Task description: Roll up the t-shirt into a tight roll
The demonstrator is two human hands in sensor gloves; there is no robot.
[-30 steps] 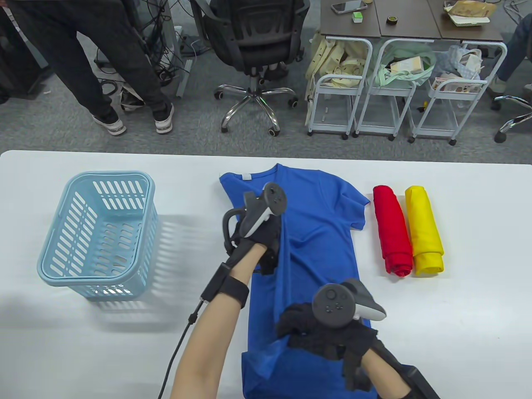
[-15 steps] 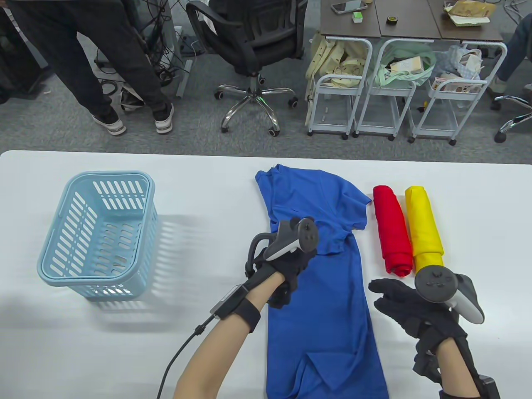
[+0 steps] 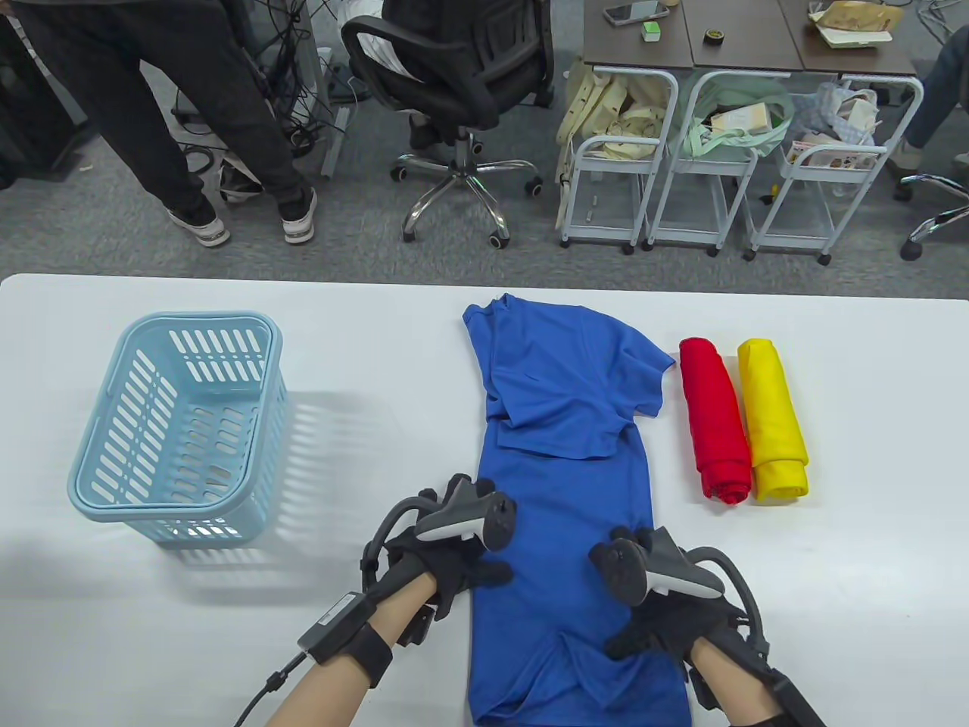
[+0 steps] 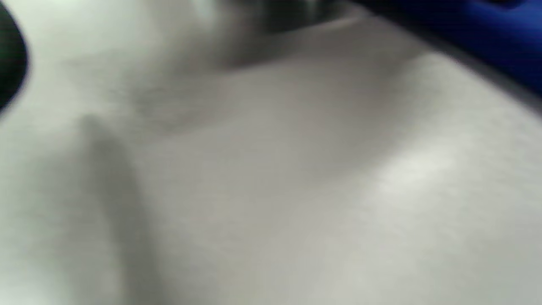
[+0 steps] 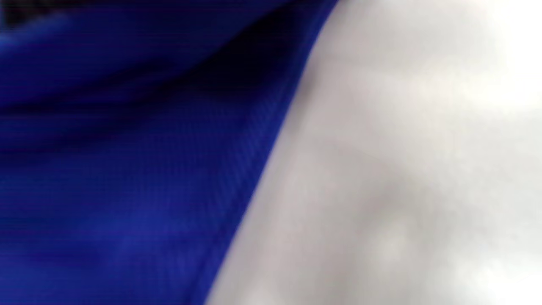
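Blue t-shirt (image 3: 568, 485) folded into a long strip on the white bench (image 3: 833, 606), both hands set on its near part.

T-shirt is laid lengthwise, collar end far, hem end at the near bench edge; sleeves are folded in over the upper half. Left hand (image 3: 447, 564) is placed at the strip's left edge, fingers lying fairly straight with the tips on the cloth, nothing clamped in that grip. Right hand (image 3: 666, 625) is rested on the strip's right side near the hem; its grip is hidden under the tracker, cannot tell if fabric is pinched. Wrist views are blurred: only blue cloth beside white bench is seen. Red roll (image 3: 714, 420) and yellow roll (image 3: 772, 420) are laid touching, just right of the shirt. Light blue basket (image 3: 178, 428) is stood well left.
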